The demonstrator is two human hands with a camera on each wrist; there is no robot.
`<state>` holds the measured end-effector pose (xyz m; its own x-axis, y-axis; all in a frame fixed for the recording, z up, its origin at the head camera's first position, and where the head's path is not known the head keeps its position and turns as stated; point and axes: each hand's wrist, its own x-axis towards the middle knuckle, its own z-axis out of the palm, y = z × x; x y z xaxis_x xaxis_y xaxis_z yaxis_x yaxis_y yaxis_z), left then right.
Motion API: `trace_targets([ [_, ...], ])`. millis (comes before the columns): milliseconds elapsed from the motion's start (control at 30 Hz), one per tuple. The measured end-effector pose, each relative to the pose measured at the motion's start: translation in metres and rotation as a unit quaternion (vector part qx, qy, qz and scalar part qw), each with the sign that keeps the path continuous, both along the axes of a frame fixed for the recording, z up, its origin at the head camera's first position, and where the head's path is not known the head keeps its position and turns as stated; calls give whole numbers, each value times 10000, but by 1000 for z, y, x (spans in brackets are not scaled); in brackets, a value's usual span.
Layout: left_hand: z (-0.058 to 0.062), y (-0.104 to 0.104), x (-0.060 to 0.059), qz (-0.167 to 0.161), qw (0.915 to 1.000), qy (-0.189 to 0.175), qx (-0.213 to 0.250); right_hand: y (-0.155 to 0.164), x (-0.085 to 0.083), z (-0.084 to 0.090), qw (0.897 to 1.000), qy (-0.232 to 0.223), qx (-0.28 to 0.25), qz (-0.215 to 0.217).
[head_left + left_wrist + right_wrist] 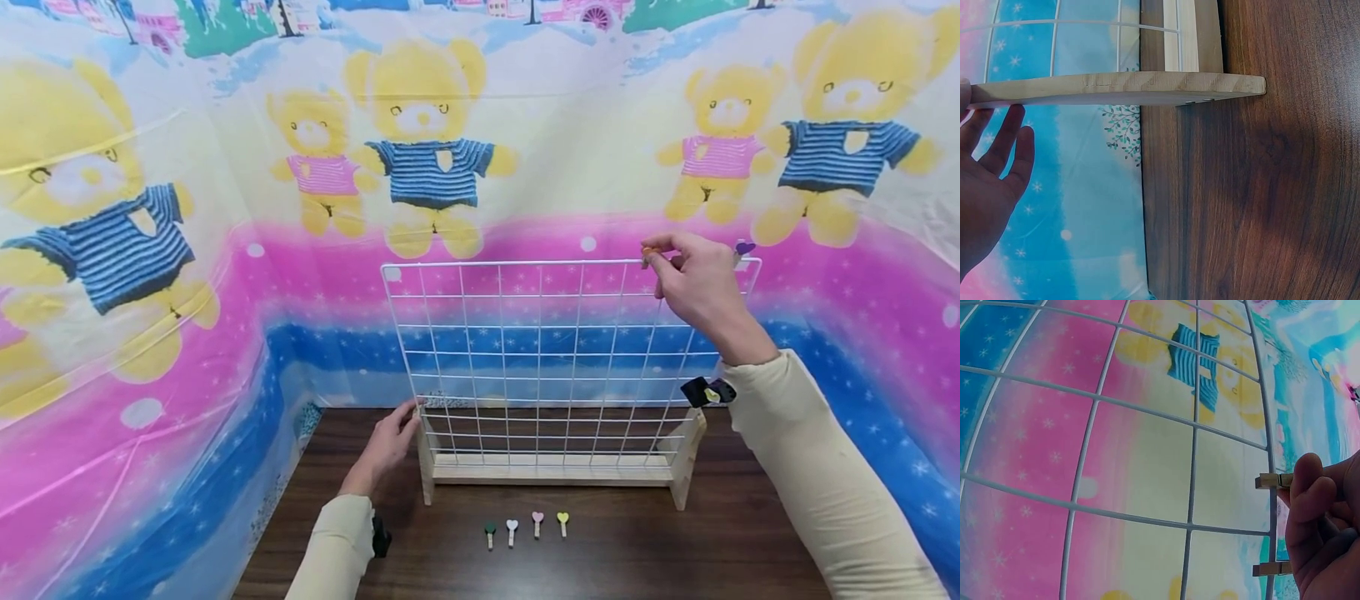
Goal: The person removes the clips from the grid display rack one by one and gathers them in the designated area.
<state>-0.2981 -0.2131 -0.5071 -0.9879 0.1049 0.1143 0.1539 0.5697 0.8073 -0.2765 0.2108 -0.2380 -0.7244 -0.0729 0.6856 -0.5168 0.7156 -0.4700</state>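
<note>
A white wire grid stands upright in a wooden stand on a dark wooden table. My right hand is up at the grid's top rail and pinches a small orange clip against the wire. The right wrist view shows that clip at my fingertips on the rail. A purple heart clip sits on the top right corner. My left hand rests with straight fingers against the stand's left wooden foot.
Several heart clips lie in a row before the stand: green, white, pink and yellow. A second clip's wooden jaws grip the rail below my fingers. A bear-print plastic sheet hangs behind and to the left.
</note>
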Motion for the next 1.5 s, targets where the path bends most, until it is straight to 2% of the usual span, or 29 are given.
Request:
trace_targets([
  [233,2,1,1,-9,10000,-41,-15,0,-2,-1,9995,294,102,-26],
  [400,3,1,3,6,10000,-2,-21,-2,-4,-3,9988,490,-34,27],
  [900,3,1,3,23,10000,-23,-29,-1,-6,-9,9977,221,-634,-57],
  [1100,3,1,3,17,10000,-37,8,-2,-9,-14,9954,824,-493,-41],
  [1200,2,1,4,-7,10000,-2,-25,-2,-10,-14,9942,903,-579,-14],
  [1367,2,1,3,2,10000,24,-2,-1,-6,-6,9923,420,-1166,53],
  [1500,1,-1,3,-20,10000,0,34,2,1,15,9864,536,-1554,93],
])
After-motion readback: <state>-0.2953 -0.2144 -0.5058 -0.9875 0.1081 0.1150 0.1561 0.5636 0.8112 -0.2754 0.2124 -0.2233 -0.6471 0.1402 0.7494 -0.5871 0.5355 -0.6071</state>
